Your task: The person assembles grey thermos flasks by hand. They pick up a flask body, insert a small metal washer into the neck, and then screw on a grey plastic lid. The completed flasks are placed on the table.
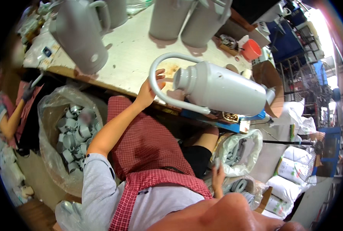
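A large pale grey plastic jug body (233, 88) with an open neck lies on its side at the table's front edge. Its looped handle (155, 67) sticks out past the neck toward the left. My left hand (150, 91) is at this handle, with the fingers passing behind it and their tips inside the loop. Low on the right, beside the bags, my right hand (218, 179) is closed around a small grey piece (216, 163) whose kind I cannot make out. A blue fixture (233, 125) sits under the jug.
Several grey jugs (81, 36) stand on the white table (129, 46). A red cup (251, 49) is at its far right. Bags of grey parts, one left (48, 115) and one right (252, 154), flank my lap. White sacks (294, 165) lie farther right. Another person's gloved hand (28, 91) shows far left.
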A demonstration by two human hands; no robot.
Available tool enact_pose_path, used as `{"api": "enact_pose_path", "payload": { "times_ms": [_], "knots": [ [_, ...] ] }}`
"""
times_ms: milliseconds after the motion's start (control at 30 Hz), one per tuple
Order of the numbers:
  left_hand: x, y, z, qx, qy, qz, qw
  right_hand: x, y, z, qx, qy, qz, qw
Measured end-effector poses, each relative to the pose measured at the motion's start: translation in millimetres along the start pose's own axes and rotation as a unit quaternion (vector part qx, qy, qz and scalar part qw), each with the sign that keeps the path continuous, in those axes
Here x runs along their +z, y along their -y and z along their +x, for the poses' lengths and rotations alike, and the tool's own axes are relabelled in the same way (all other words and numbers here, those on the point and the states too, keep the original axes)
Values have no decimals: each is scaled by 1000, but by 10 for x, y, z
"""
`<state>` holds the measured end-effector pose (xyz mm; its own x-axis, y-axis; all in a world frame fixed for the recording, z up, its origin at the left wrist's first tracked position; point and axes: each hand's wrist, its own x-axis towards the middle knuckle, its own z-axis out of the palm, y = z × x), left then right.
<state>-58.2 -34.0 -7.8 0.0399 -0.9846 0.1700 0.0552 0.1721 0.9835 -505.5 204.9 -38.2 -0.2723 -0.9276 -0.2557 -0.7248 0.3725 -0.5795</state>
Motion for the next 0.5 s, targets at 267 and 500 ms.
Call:
{"api": "enact_pose_path", "payload": {
  "times_ms": [267, 500],
  "knots": [
    [579, 28, 278, 243, -17, 33, 969, -1637, 3114, 1307, -498, -77, -158, 849],
    [623, 0, 425, 282, -83, 133, 946, -1141, 4056, 1774, -552, 74, -289, 778]
  ]
}}
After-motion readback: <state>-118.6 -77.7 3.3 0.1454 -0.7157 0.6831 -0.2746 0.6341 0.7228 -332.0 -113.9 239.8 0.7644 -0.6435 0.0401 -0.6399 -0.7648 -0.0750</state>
